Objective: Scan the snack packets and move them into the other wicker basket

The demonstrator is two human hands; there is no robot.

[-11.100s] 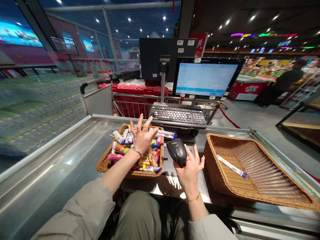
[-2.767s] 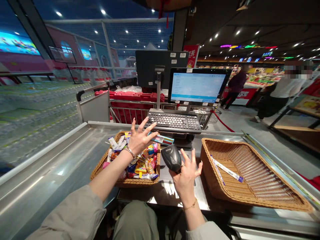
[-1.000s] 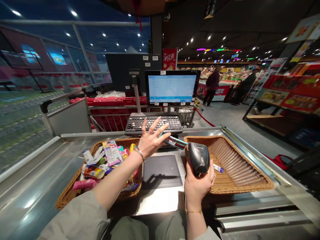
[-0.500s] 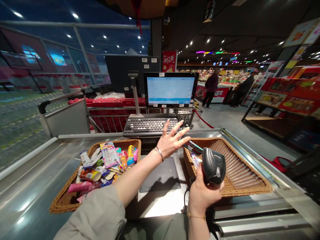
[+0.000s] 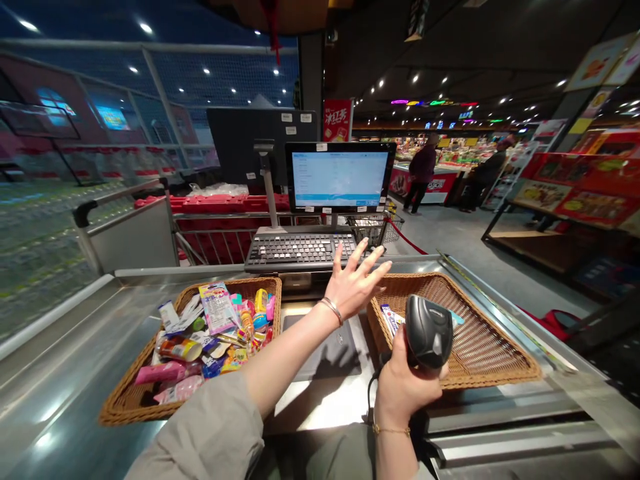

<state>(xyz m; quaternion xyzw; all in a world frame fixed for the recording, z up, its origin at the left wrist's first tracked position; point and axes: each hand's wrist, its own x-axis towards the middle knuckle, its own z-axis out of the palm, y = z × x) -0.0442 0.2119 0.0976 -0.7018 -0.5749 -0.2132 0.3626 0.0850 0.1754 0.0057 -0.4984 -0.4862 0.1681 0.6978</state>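
Note:
My left hand [image 5: 354, 283] is stretched out with its fingers spread, holding nothing, just beyond the near left edge of the right wicker basket [image 5: 495, 353] and close to the keyboard [image 5: 300, 248]. My right hand [image 5: 411, 390] grips a black handheld barcode scanner [image 5: 429, 331] in front of that basket. Inside the basket lie a small white-and-purple packet [image 5: 393, 319] and a light blue item [image 5: 456, 319], mostly hidden behind the scanner. On the left, another wicker basket [image 5: 117, 400] holds a heap of colourful packets, bottles and small goods.
A lit monitor [image 5: 340, 177] stands behind the keyboard. Between the baskets is a grey pad [image 5: 325, 347] on the metal counter [image 5: 65, 360]. A cable hangs below the scanner. Two people stand far back at the right, near shelves and a red display [image 5: 575, 180].
My left hand has let go of a thin bluish item, and a light blue item now shows in the right basket. The hand has shifted slightly right; the scanner has barely moved.

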